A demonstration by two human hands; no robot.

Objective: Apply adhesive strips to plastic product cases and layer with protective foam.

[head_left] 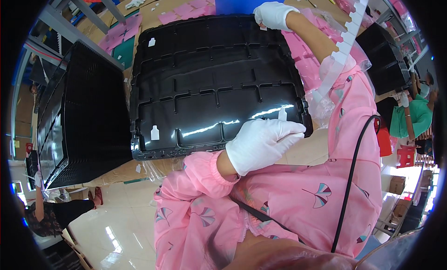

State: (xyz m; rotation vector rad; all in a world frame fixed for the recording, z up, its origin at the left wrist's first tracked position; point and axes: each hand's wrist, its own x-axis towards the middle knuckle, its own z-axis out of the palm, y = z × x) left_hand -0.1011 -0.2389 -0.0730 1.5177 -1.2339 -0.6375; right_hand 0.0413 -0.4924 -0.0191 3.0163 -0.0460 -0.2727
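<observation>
Where the pink sleeves (205,174) with fan-shaped prints fill the lower part of the view, a black cable (352,170) curves down over the right one. Just beyond, the white-gloved left hand (265,144) lies over the near right corner of a black plastic tray (209,67). Its fingers are drawn close together and point right; whether they pinch anything cannot be told.

The tray rests on the tabletop (156,3) in front of the person, its ribbed, glossy face up. White bottle-shaped pieces (155,132) lie on it near its corners, one just beyond the left hand. At the far right corner, the gloved right hand (275,15) is curled, fingertips down at the edge beside a partly covered white piece; a pinch cannot be made out. A toothed white strip (347,39) slants across the right sleeve in view.

Left of the tray stands a tall black stack (95,111). Pink sheets (188,11) lie past the far edge, next to a blue container (249,0). Farther off at right, a co-worker in green (414,117) is near another black stack (382,58).
</observation>
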